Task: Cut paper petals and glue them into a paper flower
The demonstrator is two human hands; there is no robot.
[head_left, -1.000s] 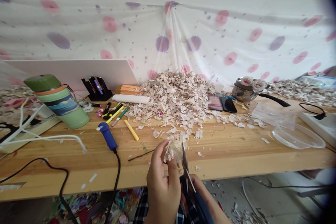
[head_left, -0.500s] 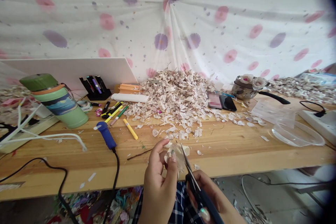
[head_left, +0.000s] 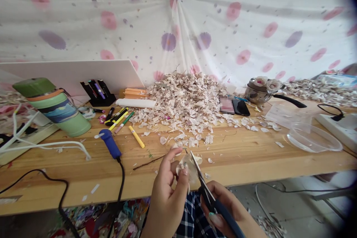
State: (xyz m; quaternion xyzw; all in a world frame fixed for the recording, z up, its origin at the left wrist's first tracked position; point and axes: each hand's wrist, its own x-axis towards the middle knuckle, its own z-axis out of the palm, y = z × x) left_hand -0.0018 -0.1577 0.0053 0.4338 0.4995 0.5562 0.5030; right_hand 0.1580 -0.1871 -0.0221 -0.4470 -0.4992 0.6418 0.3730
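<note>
Pinching a pale petal (head_left: 189, 164) between thumb and fingertips just above the table (head_left: 251, 160) edge, the left hand (head_left: 167, 193) presents it immediately left of the scissors (head_left: 206, 189) (blades slightly parted, pointing up-left), gripped closed-fisted by the right hand (head_left: 225, 208).

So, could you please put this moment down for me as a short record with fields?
Left hand: left hand pinches a pale petal piece between thumb and fingertips
Right hand: right hand holds the scissors, blades at the piece
Worktop: wooden table
Behind the hands: heap of petal scraps
Left side: blue corded tool, green flask, coloured pens
Right side: clear bowl, metal pot, black phone
</note>
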